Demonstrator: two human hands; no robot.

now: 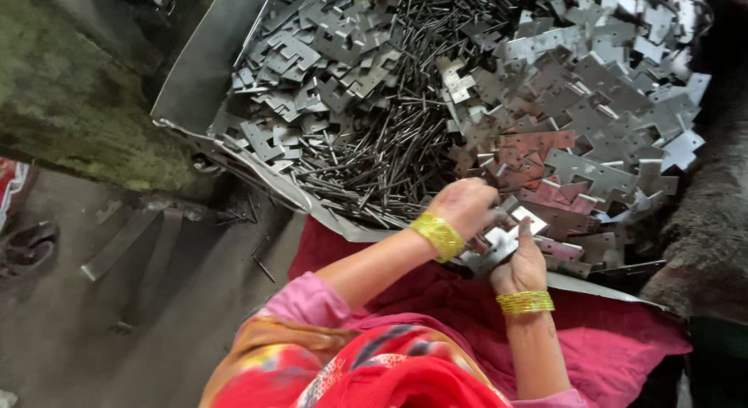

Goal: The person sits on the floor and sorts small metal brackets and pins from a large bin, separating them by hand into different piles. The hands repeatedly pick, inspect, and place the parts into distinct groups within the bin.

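Both hands meet at the near edge of a metal tray (187, 73), over a red cloth (623, 338). Left hand (465, 205): fingers curled nearly closed, knuckles up, at the edge of a flat metal plate (510, 233); whether it pinches a pin there cannot be told. Right hand (520, 264): closed on the same plate from below, thumb (526, 229) pressed on its upper face. The plate sits just in front of the heap, between the two hands. Tray contents — a dark pile of thin pins (382, 143) down the middle, notched plates heaped either side, the larger heap (592, 127) to the right, touching the held plate's surroundings. Each wrist carries yellow bangles (440, 235). Outside the tray — a bare concrete floor (156, 330) with a few stray pins and a metal strip (117, 244).
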